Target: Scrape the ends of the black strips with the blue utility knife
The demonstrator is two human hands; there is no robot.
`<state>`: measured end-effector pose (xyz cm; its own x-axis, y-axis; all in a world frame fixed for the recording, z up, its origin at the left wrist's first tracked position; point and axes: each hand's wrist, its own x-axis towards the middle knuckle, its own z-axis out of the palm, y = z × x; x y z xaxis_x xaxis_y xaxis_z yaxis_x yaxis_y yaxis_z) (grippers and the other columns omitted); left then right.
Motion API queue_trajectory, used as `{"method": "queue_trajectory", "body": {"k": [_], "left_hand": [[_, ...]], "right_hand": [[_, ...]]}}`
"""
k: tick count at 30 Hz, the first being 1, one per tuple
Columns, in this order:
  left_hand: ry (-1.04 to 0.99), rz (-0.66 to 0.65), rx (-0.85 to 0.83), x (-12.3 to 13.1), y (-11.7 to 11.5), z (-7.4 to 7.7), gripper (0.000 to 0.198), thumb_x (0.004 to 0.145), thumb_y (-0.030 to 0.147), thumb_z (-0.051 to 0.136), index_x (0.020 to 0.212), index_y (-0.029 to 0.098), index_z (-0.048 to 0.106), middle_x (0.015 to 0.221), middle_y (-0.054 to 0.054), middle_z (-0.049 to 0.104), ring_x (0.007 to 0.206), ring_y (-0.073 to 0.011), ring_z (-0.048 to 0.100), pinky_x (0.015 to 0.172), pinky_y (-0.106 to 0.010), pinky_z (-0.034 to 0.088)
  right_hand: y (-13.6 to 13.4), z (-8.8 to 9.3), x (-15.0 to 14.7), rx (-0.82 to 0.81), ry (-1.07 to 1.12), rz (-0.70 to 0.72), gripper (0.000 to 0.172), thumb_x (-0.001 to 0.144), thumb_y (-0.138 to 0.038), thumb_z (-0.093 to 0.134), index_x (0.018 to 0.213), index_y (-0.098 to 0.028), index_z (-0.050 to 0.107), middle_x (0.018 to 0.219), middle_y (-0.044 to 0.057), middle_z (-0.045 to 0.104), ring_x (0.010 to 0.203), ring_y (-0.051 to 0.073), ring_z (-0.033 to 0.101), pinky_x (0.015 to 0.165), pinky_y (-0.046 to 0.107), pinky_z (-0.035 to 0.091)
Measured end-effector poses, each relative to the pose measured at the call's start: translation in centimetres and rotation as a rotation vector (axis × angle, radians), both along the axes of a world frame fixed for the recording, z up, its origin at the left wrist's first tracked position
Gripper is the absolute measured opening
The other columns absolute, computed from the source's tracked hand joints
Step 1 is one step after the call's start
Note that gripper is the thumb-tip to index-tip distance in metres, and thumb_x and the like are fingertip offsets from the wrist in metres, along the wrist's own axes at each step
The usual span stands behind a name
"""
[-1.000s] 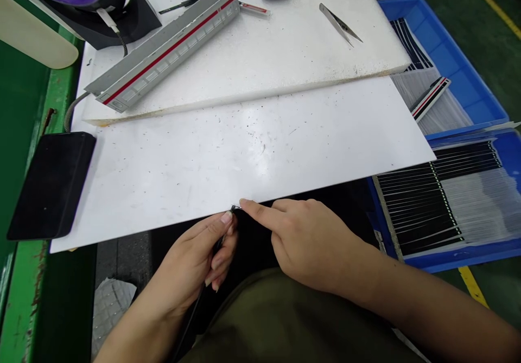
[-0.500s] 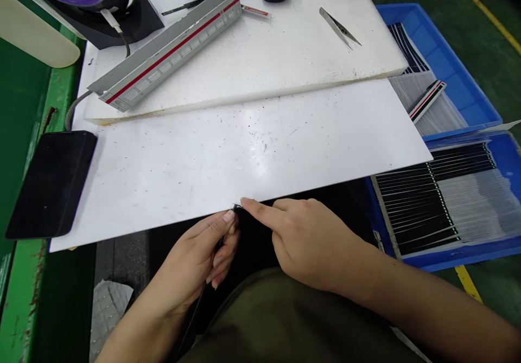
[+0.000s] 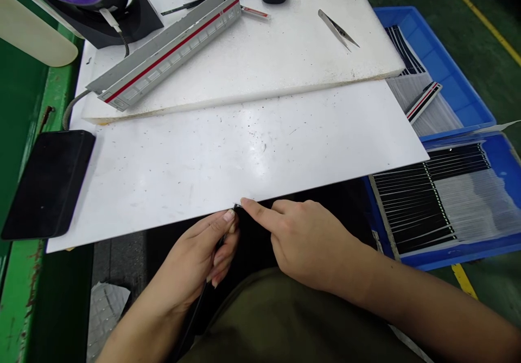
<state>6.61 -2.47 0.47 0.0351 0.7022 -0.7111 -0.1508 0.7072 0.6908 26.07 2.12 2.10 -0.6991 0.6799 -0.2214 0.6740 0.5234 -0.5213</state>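
At the near edge of the white worktop (image 3: 228, 157), the left hand (image 3: 195, 265) pinches a thin black strip (image 3: 222, 242), its tip at the board's edge. The right hand (image 3: 309, 241), loosely curled, points its forefinger onto that tip. Tweezers (image 3: 337, 28) lie well apart.

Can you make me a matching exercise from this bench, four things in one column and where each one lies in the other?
Things:
1. tweezers
2. grey rail with red stripe
3. black pad
4. black strip

Places:
A. pinched in the left hand
B. left edge of the lower white board
C. upper board, right part
D. upper board, left part

Pairs: 1-C, 2-D, 3-B, 4-A
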Motion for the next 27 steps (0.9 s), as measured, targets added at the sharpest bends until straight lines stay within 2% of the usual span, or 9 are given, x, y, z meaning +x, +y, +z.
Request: {"method": "queue_trajectory", "body": {"k": [6, 11, 19, 27], "left_hand": [[-0.006, -0.018, 0.019, -0.27, -0.14, -0.37, 0.043, 0.092, 0.053, 0.061, 0.068, 0.018, 0.053, 0.047, 0.007, 0.040, 0.034, -0.0055, 0.030, 0.031, -0.016, 0.037], [-0.012, -0.009, 0.028, -0.25, -0.20, -0.38, 0.041, 0.092, 0.053, 0.061, 0.071, 0.018, 0.054, 0.047, 0.007, 0.040, 0.034, -0.0054, 0.030, 0.030, -0.015, 0.035], [-0.012, -0.005, 0.009, -0.24, -0.21, -0.55, 0.044, 0.088, 0.057, 0.065, 0.070, 0.018, 0.053, 0.046, 0.007, 0.041, 0.034, -0.0052, 0.030, 0.030, -0.016, 0.035], [-0.034, 0.012, -0.007, -0.43, -0.07, -0.53, 0.043, 0.088, 0.054, 0.066, 0.069, 0.017, 0.053, 0.047, 0.007, 0.040, 0.035, -0.0050, 0.030, 0.030, -0.015, 0.035]], "right_hand": [[-0.17, 0.18, -0.13, 0.048, -0.045, 0.008, 0.070, 0.086, -0.011, 0.042, 0.154, -0.025, 0.043, 0.083, 0.005, 0.066, 0.057, 0.018, 0.053, 0.051, 0.032, 0.027], [-0.41, -0.10, -0.02, 0.016, 0.002, -0.015, 0.073, 0.085, -0.010, 0.041, 0.156, -0.025, 0.041, 0.088, 0.006, 0.068, 0.063, 0.018, 0.057, 0.053, 0.031, 0.030], [-0.46, -0.10, 0.04, -0.009, 0.026, -0.023, 0.073, 0.084, -0.010, 0.039, 0.156, -0.025, 0.041, 0.085, 0.006, 0.067, 0.060, 0.019, 0.054, 0.052, 0.031, 0.030], [-0.46, 0.28, -0.50, 0.083, -0.052, 0.003, 0.074, 0.082, -0.008, 0.040, 0.155, -0.021, 0.044, 0.078, 0.005, 0.064, 0.053, 0.019, 0.053, 0.047, 0.032, 0.027]]}}
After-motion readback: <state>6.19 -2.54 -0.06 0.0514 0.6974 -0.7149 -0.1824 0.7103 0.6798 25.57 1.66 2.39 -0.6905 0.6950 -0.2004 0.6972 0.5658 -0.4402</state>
